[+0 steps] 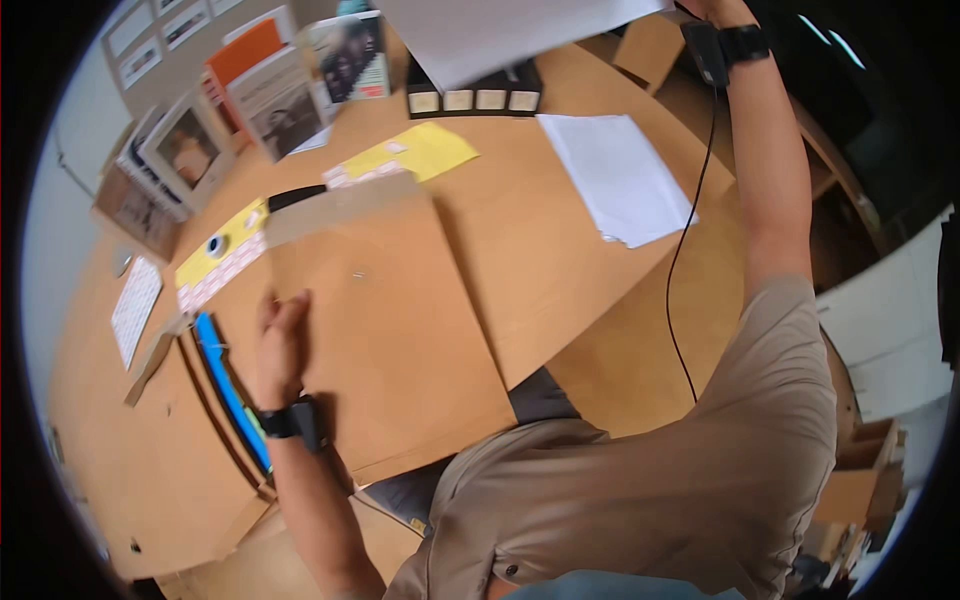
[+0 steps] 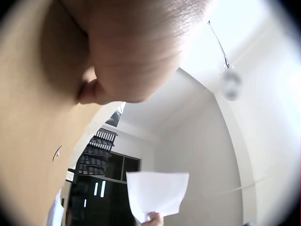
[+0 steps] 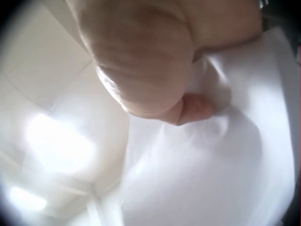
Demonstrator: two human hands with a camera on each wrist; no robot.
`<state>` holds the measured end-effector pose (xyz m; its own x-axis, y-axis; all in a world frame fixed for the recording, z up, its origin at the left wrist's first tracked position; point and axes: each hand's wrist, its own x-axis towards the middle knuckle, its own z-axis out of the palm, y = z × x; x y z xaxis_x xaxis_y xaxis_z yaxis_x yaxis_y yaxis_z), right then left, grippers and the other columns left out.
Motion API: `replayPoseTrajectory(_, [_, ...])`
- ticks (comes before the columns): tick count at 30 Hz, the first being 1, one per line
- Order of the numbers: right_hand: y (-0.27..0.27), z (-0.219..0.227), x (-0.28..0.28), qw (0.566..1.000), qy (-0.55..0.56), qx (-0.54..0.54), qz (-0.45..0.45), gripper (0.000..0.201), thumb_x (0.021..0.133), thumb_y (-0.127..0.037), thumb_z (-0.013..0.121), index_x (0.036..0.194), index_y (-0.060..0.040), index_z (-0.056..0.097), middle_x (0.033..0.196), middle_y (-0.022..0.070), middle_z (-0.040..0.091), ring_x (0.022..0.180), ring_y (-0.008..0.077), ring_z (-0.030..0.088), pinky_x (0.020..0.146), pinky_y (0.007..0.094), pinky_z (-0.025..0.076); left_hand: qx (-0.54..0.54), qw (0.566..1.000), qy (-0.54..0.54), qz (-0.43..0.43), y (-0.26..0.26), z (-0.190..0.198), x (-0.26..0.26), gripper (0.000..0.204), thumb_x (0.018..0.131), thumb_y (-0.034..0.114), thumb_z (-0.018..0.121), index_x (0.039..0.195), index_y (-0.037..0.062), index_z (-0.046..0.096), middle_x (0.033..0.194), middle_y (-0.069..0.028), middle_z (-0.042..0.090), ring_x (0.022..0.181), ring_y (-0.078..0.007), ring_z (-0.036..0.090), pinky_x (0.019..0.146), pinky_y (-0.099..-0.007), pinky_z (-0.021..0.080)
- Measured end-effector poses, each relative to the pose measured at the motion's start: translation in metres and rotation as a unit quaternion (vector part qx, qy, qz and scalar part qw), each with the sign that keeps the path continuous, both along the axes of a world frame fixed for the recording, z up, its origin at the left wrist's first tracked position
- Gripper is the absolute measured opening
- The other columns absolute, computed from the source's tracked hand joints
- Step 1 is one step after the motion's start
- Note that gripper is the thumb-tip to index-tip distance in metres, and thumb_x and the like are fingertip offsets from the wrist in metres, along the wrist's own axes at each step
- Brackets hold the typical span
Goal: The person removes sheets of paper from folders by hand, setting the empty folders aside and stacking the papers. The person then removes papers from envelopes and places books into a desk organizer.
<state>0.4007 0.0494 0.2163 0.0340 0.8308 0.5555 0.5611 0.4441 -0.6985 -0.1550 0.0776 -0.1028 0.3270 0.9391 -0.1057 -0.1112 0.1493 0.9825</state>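
Observation:
A large brown envelope [image 1: 390,330] lies at the desk's near edge, its flap end away from the body and a small metal clasp [image 1: 358,275] near that end. On the envelope's left side rests the left hand [image 1: 283,345], its thumb apart from the fingers; in the left wrist view the hand [image 2: 136,52] is close to the brown surface. The right hand [image 1: 715,10], raised at the top right, holds white paper [image 1: 510,35] above the desk. Seen from the right wrist, the thumb of the right hand [image 3: 146,66] presses on the white paper [image 3: 202,174].
White sheets [image 1: 620,180] lie right of the envelope. Beyond it are a yellow envelope [image 1: 440,152], a black box [image 1: 475,103] and standing books [image 1: 280,105]. Blue folders [image 1: 230,385] stand in a slot at the left, near a keyboard [image 1: 136,310]. A cable hangs from the right wrist.

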Motion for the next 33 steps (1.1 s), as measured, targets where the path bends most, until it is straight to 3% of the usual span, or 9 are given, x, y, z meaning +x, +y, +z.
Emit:
replayPoseTrajectory(5, [-0.005,0.009,0.046,0.936,-0.256,-0.192,-0.143,0.023,0.086,-0.012,0.069,0.103,0.0017,0.077,0.095,0.0099,0.080,0.076,0.0201,0.074,0.068,0.0339,0.057,0.015,0.998,-0.032,0.057,0.002,-0.002,0.006,0.043,0.103,0.014,0.063,0.142,-0.0024,0.058,0.125,-0.0118,0.072,0.112,-0.0193,0.069,0.102,-0.0323,0.054])
replayPoseTrajectory(7, [0.030,-0.021,0.108,0.695,-0.640,-0.211,-0.251,0.030,0.084,-0.021,0.075,0.104,0.0005,0.076,0.097,0.0192,0.080,0.081,0.0336,0.076,0.074,0.0411,0.060,0.021,1.000,-0.016,0.011,0.010,-0.015,0.001,0.044,0.102,0.013,0.063,0.143,-0.0030,0.058,0.127,-0.0121,0.072,0.114,-0.0196,0.069,0.102,-0.0325,0.054])
replayPoseTrajectory(9, [0.018,-0.091,0.087,0.761,-0.582,-0.148,-0.245,0.029,0.077,0.000,0.056,0.094,0.0126,0.075,0.092,0.0335,0.074,0.089,0.0464,0.076,0.080,0.0497,0.060,0.022,0.999,-0.031,0.006,0.011,-0.023,0.003,0.046,0.102,0.013,0.065,0.144,-0.0035,0.058,0.128,-0.0129,0.072,0.114,-0.0200,0.070,0.102,-0.0321,0.054])
replayPoseTrajectory(10, [0.026,-0.108,0.087,0.750,-0.562,-0.266,-0.226,0.035,0.078,0.002,0.053,0.107,0.0118,0.071,0.099,0.0313,0.076,0.094,0.0497,0.074,0.085,0.0519,0.058,0.019,0.999,-0.027,0.002,0.010,-0.023,0.005,0.046,0.101,0.012,0.065,0.144,-0.0038,0.058,0.129,-0.0134,0.072,0.114,-0.0202,0.070,0.102,-0.0321,0.054])
replayPoseTrajectory(15, [0.039,-0.211,0.086,0.726,-0.555,-0.325,-0.243,0.028,0.074,-0.001,0.062,0.095,0.0049,0.080,0.101,0.0302,0.076,0.098,0.0443,0.076,0.084,0.0496,0.060,0.011,1.000,0.001,0.003,0.003,-0.012,0.010,0.045,0.101,0.011,0.063,0.143,-0.0042,0.059,0.129,-0.0140,0.073,0.112,-0.0205,0.071,0.100,-0.0323,0.055])
replayPoseTrajectory(19, [0.047,-0.274,0.118,0.783,-0.497,-0.267,-0.261,0.028,0.077,-0.001,0.063,0.099,0.0038,0.080,0.105,0.0300,0.076,0.104,0.0470,0.074,0.087,0.0520,0.059,0.001,1.000,0.007,0.002,0.003,-0.011,0.009,0.043,0.101,0.009,0.062,0.142,-0.0043,0.059,0.129,-0.0140,0.073,0.112,-0.0206,0.071,0.099,-0.0325,0.056])
replayPoseTrajectory(23, [0.037,-0.287,0.112,0.788,-0.453,-0.229,-0.349,0.027,0.079,-0.003,0.065,0.100,0.0004,0.080,0.109,0.0276,0.076,0.111,0.0469,0.072,0.095,0.0579,0.055,0.013,1.000,-0.006,-0.010,0.002,-0.013,0.011,0.043,0.100,0.011,0.062,0.141,-0.0031,0.060,0.129,-0.0131,0.073,0.111,-0.0195,0.071,0.098,-0.0324,0.056])
replayPoseTrajectory(27, [0.019,-0.282,0.093,0.786,-0.439,-0.178,-0.398,0.041,0.081,-0.007,0.065,0.121,-0.0021,0.074,0.140,0.0283,0.065,0.135,0.0477,0.055,0.107,0.0605,0.044,0.026,1.000,-0.009,-0.016,-0.001,-0.009,0.015,0.045,0.099,0.013,0.062,0.141,-0.0018,0.061,0.127,-0.0111,0.073,0.111,-0.0183,0.070,0.098,-0.0315,0.055])
replayPoseTrajectory(33, [0.021,-0.317,0.070,0.857,-0.395,-0.195,-0.269,0.099,0.088,-0.069,0.071,0.161,-0.0075,0.046,0.164,0.0321,0.039,0.152,0.0514,0.037,0.124,0.0626,0.031,0.034,0.999,-0.017,0.003,0.007,-0.026,0.011,0.047,0.096,0.011,0.061,0.142,-0.0010,0.061,0.119,-0.0081,0.071,0.102,-0.0152,0.067,0.092,-0.0276,0.053])
